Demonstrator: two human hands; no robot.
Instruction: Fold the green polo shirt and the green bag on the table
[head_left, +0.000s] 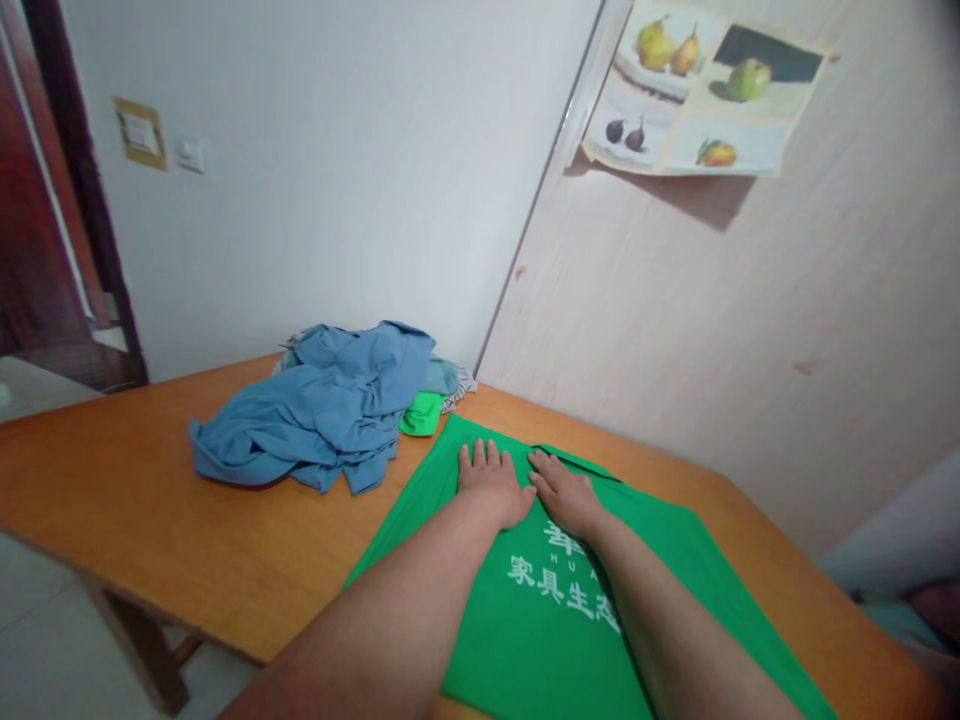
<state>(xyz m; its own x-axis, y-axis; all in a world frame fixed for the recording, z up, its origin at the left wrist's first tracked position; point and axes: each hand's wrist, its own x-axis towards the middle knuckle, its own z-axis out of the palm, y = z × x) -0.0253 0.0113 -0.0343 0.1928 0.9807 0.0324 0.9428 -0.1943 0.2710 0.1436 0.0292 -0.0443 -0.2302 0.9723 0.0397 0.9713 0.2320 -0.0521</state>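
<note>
A green T-shirt (540,660) with white printed characters lies spread flat on the wooden table (315,560). Its dark-edged neckline points toward the wall. My left hand (495,485) rests palm down on the upper part of the shirt, fingers stretched out. Close beside it, my right hand (564,492) also lies flat on the cloth, just below the neckline. Neither hand grips the fabric. My right forearm covers part of the print.
Left of the shirt sits a heap of crumpled clothes, with a blue garment (322,400) on top and a bright green piece (422,414) at its side. Walls border the table's far edges. A fruit poster (697,100) hangs on the right wall; a dark red door (45,220) stands far left.
</note>
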